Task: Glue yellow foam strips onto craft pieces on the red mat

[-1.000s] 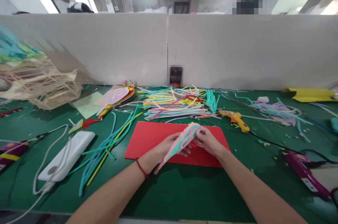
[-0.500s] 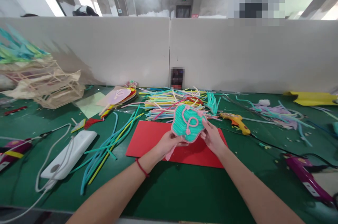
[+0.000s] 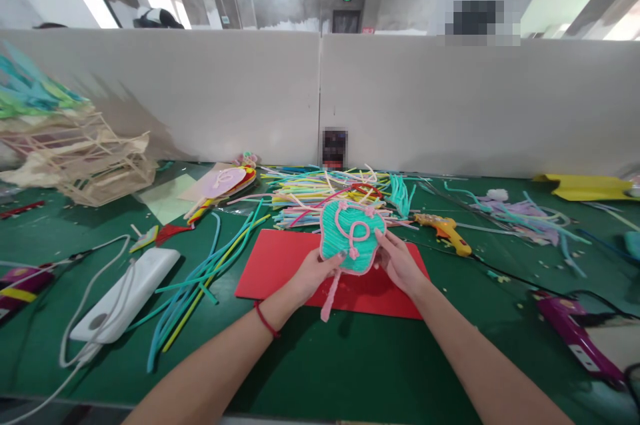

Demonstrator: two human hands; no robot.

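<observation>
Between my two hands is a fan-shaped craft piece (image 3: 367, 251), teal with a pink edge and a curling pink line on its face. A short pink handle hangs from its lower side. My left hand (image 3: 317, 273) grips the lower left rim, thumb on the front. On the right edge, my right hand (image 3: 397, 262) pinches the fan, its other fingers partly hidden behind. Beneath the fan a red board (image 3: 280, 265) lies flat on the green table (image 3: 380, 365).
Behind the board lies a heap of coloured pipe cleaners (image 3: 300, 195). An orange glue gun (image 3: 445, 231) is to the right, a white power strip (image 3: 125, 295) to the left. More fans (image 3: 225, 181) and a stick frame (image 3: 105, 165) stand back left; a pale partition (image 3: 200, 91) rises behind.
The fan has tilted and shifted slightly left in my hands, so its pink handle now shows more fully. Both hands keep hold of it.
</observation>
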